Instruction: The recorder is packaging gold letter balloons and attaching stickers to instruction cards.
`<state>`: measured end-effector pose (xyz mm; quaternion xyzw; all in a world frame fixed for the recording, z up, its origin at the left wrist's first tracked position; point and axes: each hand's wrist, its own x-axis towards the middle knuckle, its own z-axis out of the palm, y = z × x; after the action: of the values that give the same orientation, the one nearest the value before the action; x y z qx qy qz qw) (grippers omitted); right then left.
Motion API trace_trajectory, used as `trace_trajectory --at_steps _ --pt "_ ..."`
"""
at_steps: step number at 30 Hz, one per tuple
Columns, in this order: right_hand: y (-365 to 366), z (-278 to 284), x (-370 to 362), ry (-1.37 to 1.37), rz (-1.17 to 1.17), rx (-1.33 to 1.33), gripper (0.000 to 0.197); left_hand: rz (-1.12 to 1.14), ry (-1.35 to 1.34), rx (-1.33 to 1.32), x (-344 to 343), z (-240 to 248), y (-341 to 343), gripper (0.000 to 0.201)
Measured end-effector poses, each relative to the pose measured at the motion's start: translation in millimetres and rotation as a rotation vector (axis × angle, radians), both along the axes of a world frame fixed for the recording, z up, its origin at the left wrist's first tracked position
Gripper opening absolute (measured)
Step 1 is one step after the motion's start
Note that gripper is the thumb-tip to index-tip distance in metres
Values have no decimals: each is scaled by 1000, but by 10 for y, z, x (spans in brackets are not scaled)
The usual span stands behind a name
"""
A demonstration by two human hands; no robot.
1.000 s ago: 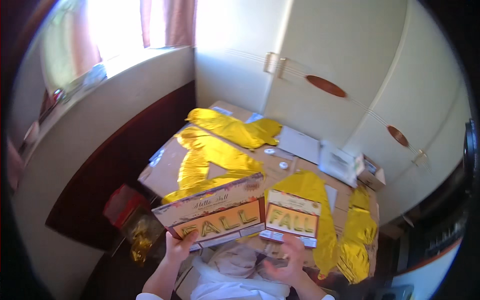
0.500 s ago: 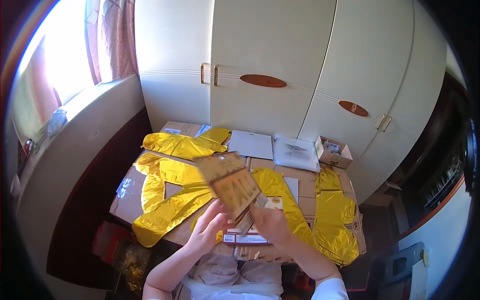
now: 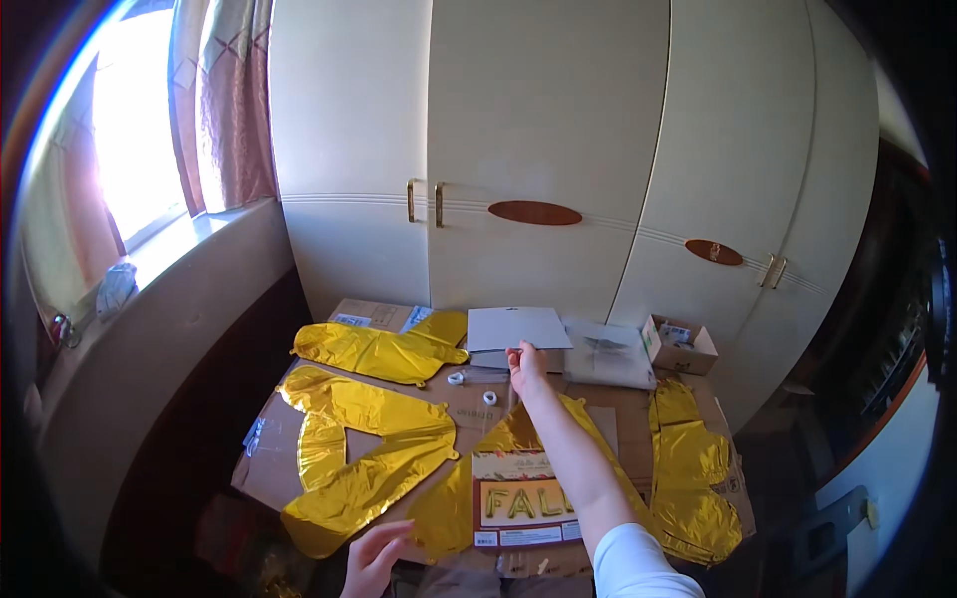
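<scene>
My right hand [image 3: 526, 367] reaches to the far side of the cardboard-covered table. Its fingers are closed on the near edge of a white card [image 3: 518, 327], which lies over other cards. At the lower edge, my left hand [image 3: 377, 558] is open and holds nothing. Close to it lies a printed card [image 3: 513, 523] with a picture of gold letter balloons, partly hidden by my right forearm. Around it are flat gold foil balloons: one [image 3: 369, 453] at the left, one [image 3: 384, 354] behind that, one [image 3: 510, 431] in the middle and one [image 3: 691, 448] at the right.
Two small white rolls [image 3: 489, 398] sit near the middle. Right of the white card is a clear plastic sleeve [image 3: 610, 361], then a small open box [image 3: 680, 345] with things in it. Cream wardrobe doors [image 3: 548, 100] rise behind the table; a window sill [image 3: 189, 234] is at the left.
Both hands held printed cards before. Now my right hand is over the white cards at the back, and my left has let go and dropped lower. The view has tilted up.
</scene>
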<state>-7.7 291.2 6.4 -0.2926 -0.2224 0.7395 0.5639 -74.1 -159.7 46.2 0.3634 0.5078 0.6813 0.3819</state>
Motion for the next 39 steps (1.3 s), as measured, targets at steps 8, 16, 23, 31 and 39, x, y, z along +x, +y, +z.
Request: trace_trajectory --at_steps 8,16,23,31,39 --pt "372 -384 -182 -27 -140 -129 7 161 -33 -30 -257 -174 -298 21" --pt "29 -144 54 -57 104 -135 23 134 -54 -6 -321 -271 -240 20" --pt "-271 116 223 -1403 186 961 31 116 -20 -78 -308 -224 -157 19" --pt "200 -14 501 -1942 66 1615 21 -176 924 -272 -857 277 831 19" --pt "425 -138 437 -1891 -53 1721 13 -96 1453 -186 -982 -137 2771 22"
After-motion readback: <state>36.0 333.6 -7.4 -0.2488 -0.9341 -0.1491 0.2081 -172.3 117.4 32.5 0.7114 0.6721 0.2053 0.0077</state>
